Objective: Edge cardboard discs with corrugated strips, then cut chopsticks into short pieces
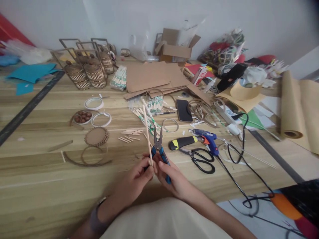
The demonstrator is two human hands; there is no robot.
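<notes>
My left hand [141, 174] pinches the lower end of a thin wooden stick [147, 132], which points up and away from me. Close beside it, my right hand [171, 176] is wrapped round the blue handles of needle-nose pliers [158, 142]. The pliers' jaws are spread apart, just right of the stick, with nothing between them. Short cut stick pieces [131, 135] lie on the table beyond my left hand. Behind them are more sticks in green-printed wrappers [147, 119]. A round cardboard disc with a woven rim [96, 136] lies to the left.
Right of my hands lie black-handled scissors [203, 161], a yellow-black cutter [183, 142] and a blue glue gun [209, 141] with a trailing cord. A phone [184, 110], cardboard sheets [154, 78], a bowl of brown balls [83, 117] and small woven lanterns [94, 74] stand farther back.
</notes>
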